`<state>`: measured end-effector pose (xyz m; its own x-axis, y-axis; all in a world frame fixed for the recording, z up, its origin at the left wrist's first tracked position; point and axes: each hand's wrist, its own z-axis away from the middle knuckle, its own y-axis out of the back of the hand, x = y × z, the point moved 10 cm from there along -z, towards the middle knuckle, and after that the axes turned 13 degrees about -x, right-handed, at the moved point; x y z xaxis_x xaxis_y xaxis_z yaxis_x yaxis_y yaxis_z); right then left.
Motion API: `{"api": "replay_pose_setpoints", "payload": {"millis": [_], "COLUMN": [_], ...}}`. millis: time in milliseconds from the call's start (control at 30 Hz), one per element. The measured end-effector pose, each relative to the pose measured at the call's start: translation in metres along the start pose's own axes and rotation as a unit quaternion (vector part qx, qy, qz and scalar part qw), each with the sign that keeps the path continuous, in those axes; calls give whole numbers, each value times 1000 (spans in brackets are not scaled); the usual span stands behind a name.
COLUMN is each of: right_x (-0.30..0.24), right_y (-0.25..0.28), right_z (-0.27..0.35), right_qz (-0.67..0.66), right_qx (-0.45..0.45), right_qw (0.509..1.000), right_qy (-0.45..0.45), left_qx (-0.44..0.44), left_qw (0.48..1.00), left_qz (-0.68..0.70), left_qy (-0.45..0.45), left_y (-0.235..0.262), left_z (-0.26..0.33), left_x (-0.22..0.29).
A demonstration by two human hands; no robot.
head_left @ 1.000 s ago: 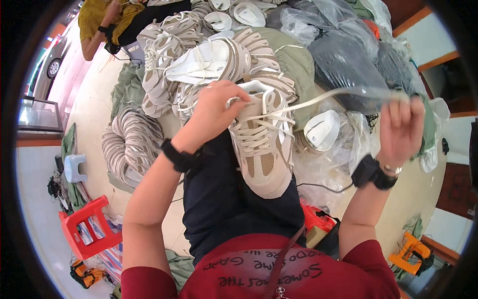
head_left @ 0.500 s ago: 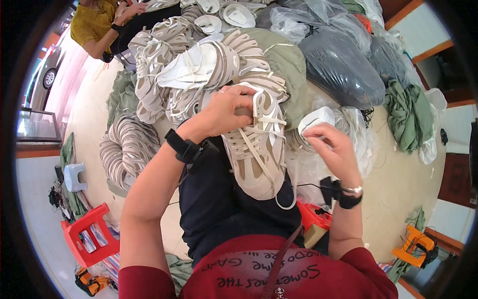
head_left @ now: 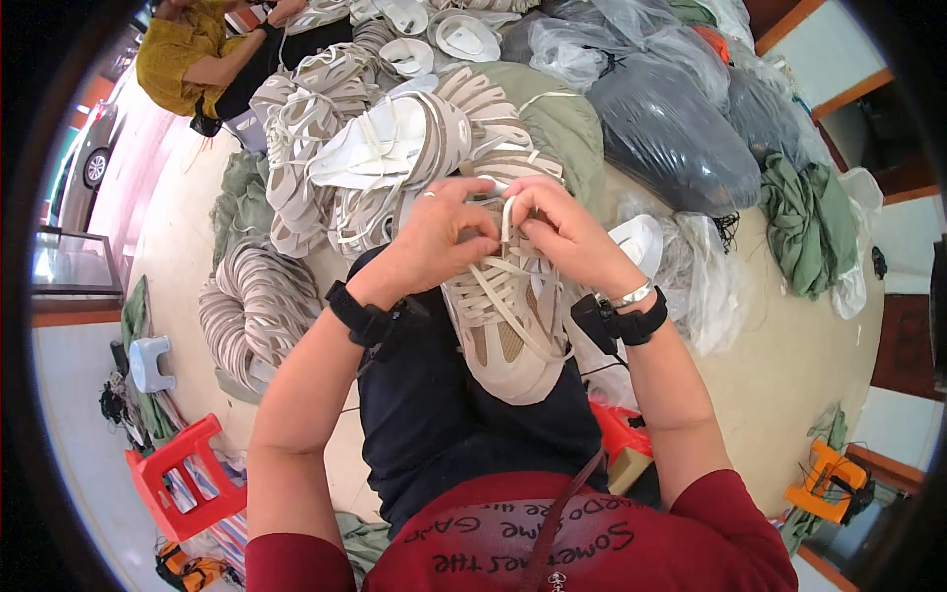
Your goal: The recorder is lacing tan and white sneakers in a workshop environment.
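Observation:
A beige and white sneaker upper [head_left: 508, 360] lies on my lap, its toe toward me and cream shoelaces [head_left: 498, 296] criss-crossed over its front. My left hand [head_left: 444, 235] is closed on the left edge of its upper opening, thumb and fingers pinched near the top eyelets. Opposite it, my right hand [head_left: 567, 232] pinches the shoelace at the top of the lacing, close to a white strip. The fingertips of both hands nearly meet; exactly what lies between them is partly hidden. A loose lace runs down the right side of the upper.
Beyond my hands lies a pile of similar uppers [head_left: 380, 143]; a coiled bundle [head_left: 258, 306] sits left. Dark filled plastic bags [head_left: 676, 128] lie far right. A red stool [head_left: 187, 479] and small blue stool [head_left: 150, 363] stand left. Another person in a yellow top [head_left: 182, 59] sits far left.
My right hand has come in from the right to the top of the upper, beside my left hand. The lace loop that hung beside the toe has been drawn up.

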<state>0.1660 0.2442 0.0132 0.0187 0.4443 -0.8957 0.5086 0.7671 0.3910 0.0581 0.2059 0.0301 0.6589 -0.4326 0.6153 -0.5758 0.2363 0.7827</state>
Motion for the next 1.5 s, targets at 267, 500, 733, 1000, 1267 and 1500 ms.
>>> {"api": "replay_pose_setpoints", "payload": {"millis": [267, 500, 733, 1000, 1267, 1500], "right_x": [-2, 1, 5, -15, -67, -37], "right_y": [-8, -11, -10, -5, -51, -40], "right_z": [-8, -6, -6, 17, 66, 101], "right_qz": [22, -22, -1, -21, 226, -365], "right_qx": [-46, -49, -58, 35, -14, 104], "right_qw": [998, 996, 997, 994, 969, 900], "right_qy": [-47, -67, -52, -105, -95, -215], "left_qx": [173, 73, 123, 281, 356, 233], "left_qw": [941, 760, 726, 795, 787, 825], "left_qz": [-223, -305, -313, -113, 90, -117], "left_qy": [186, 569, 600, 525, 497, 502], "left_y": [105, 185, 227, 233, 184, 121], "left_z": [61, 233, 343, 383, 427, 425], "left_x": [-99, -262, -278, -271, -249, -222]}}
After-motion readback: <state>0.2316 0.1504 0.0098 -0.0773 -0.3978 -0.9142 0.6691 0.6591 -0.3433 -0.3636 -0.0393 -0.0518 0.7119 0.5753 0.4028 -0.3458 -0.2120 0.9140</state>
